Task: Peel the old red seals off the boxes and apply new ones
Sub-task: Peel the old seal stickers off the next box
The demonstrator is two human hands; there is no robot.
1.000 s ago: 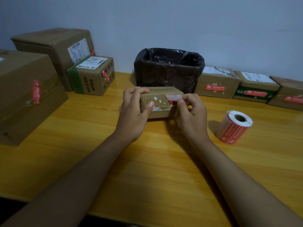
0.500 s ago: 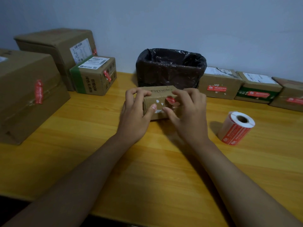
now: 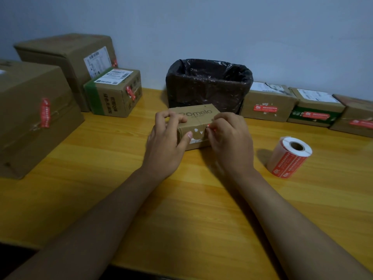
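A small brown cardboard box (image 3: 196, 116) printed "Pomelo" lies on the wooden table (image 3: 181, 209) in front of me. My left hand (image 3: 165, 142) grips its left end, fingers over the top and thumb on the front face. My right hand (image 3: 230, 138) covers the right end, fingertips pinching a scrap of red seal (image 3: 210, 126) at the box's top front edge. White torn paper patches (image 3: 196, 136) mark the front face. A roll of new red seals (image 3: 288, 156) lies on the table to the right.
A bin lined with a black bag (image 3: 210, 85) stands behind the small box. Three large and medium boxes (image 3: 115, 93) with red seals sit at the left. Along the wall at the right stand three low boxes (image 3: 266, 104) with red seals.
My right hand let the peeled seal strip drop out of sight and moved back onto the box's right end, now picking at a red remnant. The box turned slightly.
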